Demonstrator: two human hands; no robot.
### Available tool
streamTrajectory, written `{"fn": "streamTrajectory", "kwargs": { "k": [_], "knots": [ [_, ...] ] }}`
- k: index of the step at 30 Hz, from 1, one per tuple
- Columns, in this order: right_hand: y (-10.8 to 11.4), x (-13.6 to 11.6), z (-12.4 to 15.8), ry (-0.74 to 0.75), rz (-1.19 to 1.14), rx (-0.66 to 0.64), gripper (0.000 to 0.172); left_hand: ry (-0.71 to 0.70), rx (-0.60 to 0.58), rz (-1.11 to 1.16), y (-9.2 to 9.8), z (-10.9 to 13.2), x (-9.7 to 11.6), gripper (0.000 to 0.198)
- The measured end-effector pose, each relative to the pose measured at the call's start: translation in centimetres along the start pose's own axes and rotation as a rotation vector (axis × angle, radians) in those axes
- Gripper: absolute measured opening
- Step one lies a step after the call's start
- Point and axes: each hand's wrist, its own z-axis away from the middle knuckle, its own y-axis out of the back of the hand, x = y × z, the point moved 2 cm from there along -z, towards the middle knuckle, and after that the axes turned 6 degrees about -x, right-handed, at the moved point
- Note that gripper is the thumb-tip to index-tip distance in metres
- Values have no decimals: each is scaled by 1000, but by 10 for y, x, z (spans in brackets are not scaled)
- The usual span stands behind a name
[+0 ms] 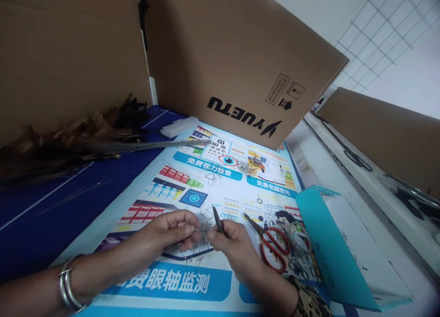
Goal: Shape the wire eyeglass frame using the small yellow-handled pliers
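My left hand is closed in a pinch on a thin wire eyeglass frame held just above a printed poster. My right hand is closed round a slim dark tool, tweezers or small pliers, whose tip points up and away. The two hands meet at the wire frame near the front middle of the poster. A silver bangle sits on my left wrist.
Red-handled scissors lie right of my right hand beside a heap of wire frames. A teal folder lies further right. More wire parts rest mid-poster. A feather duster lies left; cardboard sheets stand behind.
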Motion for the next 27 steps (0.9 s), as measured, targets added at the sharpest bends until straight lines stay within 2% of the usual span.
{"fn": "streamTrajectory", "kwargs": {
  "k": [10, 18, 24, 27],
  "knots": [
    [0, -3, 0, 15, 110, -10, 27, -4, -26, -16, -1, 0, 0, 13],
    [0, -1, 0, 62, 165, -1, 17, -17, -30, -66, -2, 0, 0, 16],
    [1, -3, 1, 120, 196, 14, 13, 2, -3, -30, -3, 0, 3, 17],
    [6, -4, 2, 220, 343, 33, 11, -5, 8, 24, -3, 1, 4, 16]
  ]
}}
